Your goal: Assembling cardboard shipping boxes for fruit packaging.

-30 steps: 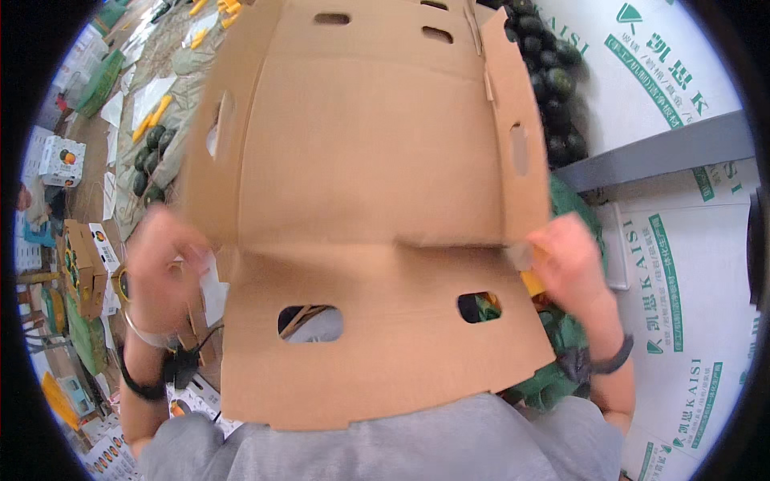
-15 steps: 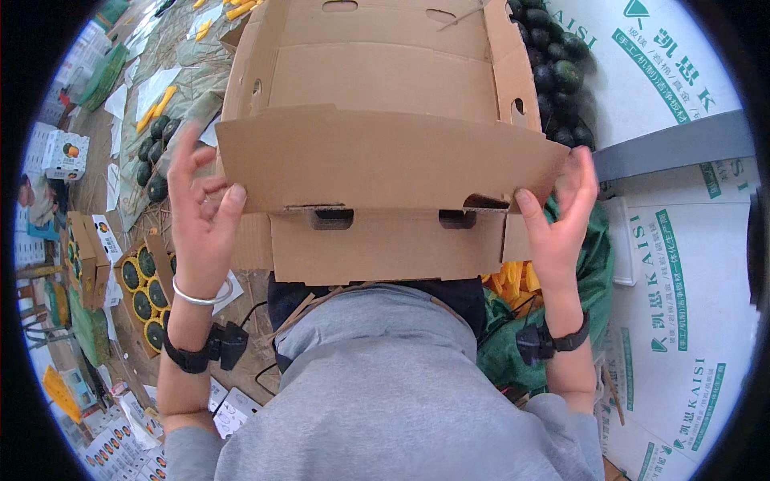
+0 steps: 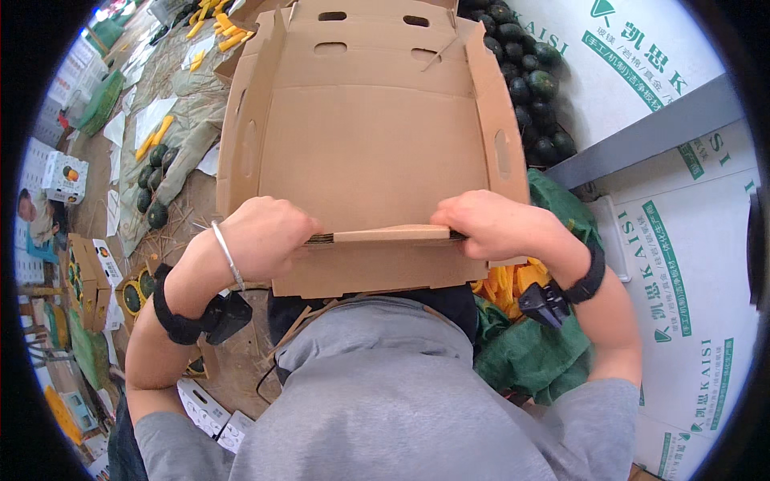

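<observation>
In front of me lies a brown cardboard box (image 3: 377,152), its inside bare and hand holes cut in its walls. My left hand (image 3: 269,236) is closed over the left part of the near wall's folded top edge. At the right part of that same edge, my right hand (image 3: 497,224) grips the cardboard, fingers curled inward. Between the two hands the doubled near flap (image 3: 393,234) runs level, and its outer panel hangs down toward my waist. My fingertips are partly hidden behind the folded edge.
Dark green round squashes (image 3: 529,80) are heaped along the box's right side, by white wall panels (image 3: 658,184). A green sack (image 3: 529,353) with yellow netting (image 3: 513,280) lies at my right. More squashes (image 3: 156,180) and a carton (image 3: 84,280) sit on the left floor.
The near flap, raised between my spread hands before, is now folded over at the near wall. Both hands moved inward and closed on its edge.
</observation>
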A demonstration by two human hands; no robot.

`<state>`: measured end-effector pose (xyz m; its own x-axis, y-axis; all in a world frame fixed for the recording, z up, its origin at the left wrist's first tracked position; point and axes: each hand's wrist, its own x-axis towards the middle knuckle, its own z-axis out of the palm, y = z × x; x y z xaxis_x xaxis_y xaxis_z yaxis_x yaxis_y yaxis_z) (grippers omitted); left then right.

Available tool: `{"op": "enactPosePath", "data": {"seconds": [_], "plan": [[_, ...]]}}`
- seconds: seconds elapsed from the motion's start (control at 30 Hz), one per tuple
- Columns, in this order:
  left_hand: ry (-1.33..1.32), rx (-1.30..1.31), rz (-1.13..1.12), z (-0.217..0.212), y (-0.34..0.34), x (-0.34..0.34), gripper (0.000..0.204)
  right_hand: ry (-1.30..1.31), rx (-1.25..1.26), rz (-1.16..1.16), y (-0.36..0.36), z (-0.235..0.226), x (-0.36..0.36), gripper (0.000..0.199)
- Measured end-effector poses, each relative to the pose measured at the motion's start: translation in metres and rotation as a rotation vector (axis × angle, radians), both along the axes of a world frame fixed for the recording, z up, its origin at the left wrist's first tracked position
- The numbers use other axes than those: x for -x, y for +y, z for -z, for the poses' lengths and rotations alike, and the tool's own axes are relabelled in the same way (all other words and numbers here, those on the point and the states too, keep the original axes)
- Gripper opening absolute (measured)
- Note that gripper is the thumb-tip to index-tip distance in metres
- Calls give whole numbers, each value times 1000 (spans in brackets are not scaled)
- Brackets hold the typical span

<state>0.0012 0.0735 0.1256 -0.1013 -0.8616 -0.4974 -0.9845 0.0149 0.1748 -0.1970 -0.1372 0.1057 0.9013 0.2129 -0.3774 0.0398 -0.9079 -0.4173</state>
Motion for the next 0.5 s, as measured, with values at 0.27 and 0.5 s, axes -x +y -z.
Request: {"op": "enactPosePath", "data": {"seconds": [0.27, 0.5], "plan": [[1219, 1231, -707, -28, 43, -48, 35, -577, -165, 1044, -36, -21, 63, 28], [-61, 1040, -131, -11, 45, -1, 46, -204, -93, 316, 52, 14, 67, 49]]}}
